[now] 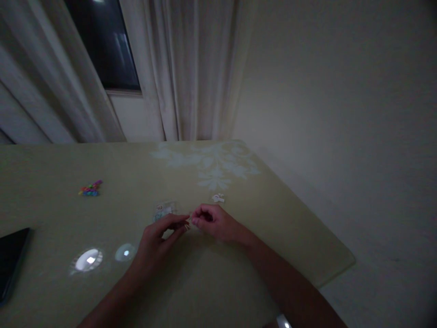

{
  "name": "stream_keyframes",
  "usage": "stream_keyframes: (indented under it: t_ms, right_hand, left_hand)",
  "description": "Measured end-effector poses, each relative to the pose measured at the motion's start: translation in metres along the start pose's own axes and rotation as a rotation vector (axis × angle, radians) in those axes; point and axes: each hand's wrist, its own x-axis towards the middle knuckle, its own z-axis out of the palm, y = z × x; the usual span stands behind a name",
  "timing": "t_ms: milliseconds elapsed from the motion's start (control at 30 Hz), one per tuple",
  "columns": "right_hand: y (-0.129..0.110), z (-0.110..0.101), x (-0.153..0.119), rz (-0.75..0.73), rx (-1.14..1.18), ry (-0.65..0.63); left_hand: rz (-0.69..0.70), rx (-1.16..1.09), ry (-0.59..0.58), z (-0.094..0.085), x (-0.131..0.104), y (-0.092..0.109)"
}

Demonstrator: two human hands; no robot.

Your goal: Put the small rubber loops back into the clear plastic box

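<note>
My left hand point(163, 233) is over the middle of the table, thumb and fingers closed around a small pale piece point(187, 226) at their tips. Just right of it, my right hand point(212, 220) is pinched, its fingertips nearly touching those of my left hand. What my right fingertips hold is too small to make out. A clear plastic packet point(165, 209) lies behind my left hand. Beyond my right hand sit several small white pieces point(218, 198).
A pile of small colourful pieces point(90, 188) lies on the table point(119, 168) at left. At the left edge is a dark flat device point(12, 257). Curtains point(184, 68) and a wall stand behind and right of the table.
</note>
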Motion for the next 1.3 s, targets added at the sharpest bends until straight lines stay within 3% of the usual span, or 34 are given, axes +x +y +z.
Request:
stream_keyframes:
  t_ms: [100, 267, 333, 433, 567, 933, 1033, 1200, 1300]
  right_hand:
    - [-0.004, 0.010, -0.003, 0.007, 0.139, -0.049]
    - [0.000, 0.000, 0.002, 0.025, 0.109, 0.075]
    - [0.002, -0.012, 0.005, 0.001, -0.051, 0.171]
    - [0.004, -0.030, 0.006, -0.008, -0.487, 0.283]
    - [0.008, -0.040, 0.003, 0.085, -0.801, 0.165]
    - [0.007, -0.024, -0.004, 0.126, -0.896, 0.075]
    - [0.003, -0.022, -0.003, 0.073, -0.765, 0.077]
    - [0.001, -0.006, -0.003, 0.006, -0.162, 0.007]
    - [0.001, 0.006, -0.005, -0.007, 0.009, -0.053]
  left_hand:
    - [0.001, -0.023, 0.012, -0.001, 0.000, 0.003]
    - [0.010, 0.001, 0.038, -0.003, 0.000, 0.004]
    - [-0.015, -0.006, 0.008, -0.002, -0.001, 0.004]
    - [-0.051, -0.030, -0.021, 0.000, -0.002, 0.005]
    - [-0.080, -0.063, -0.028, 0.002, -0.001, 0.009]
    - [-0.120, -0.012, -0.005, 0.001, -0.005, -0.003]
    - [-0.101, -0.001, -0.005, 0.000, -0.005, -0.006]
    - [-0.031, -0.016, -0.063, -0.003, -0.003, -0.002]
    - [-0.022, -0.025, -0.073, -0.002, -0.002, -0.001]
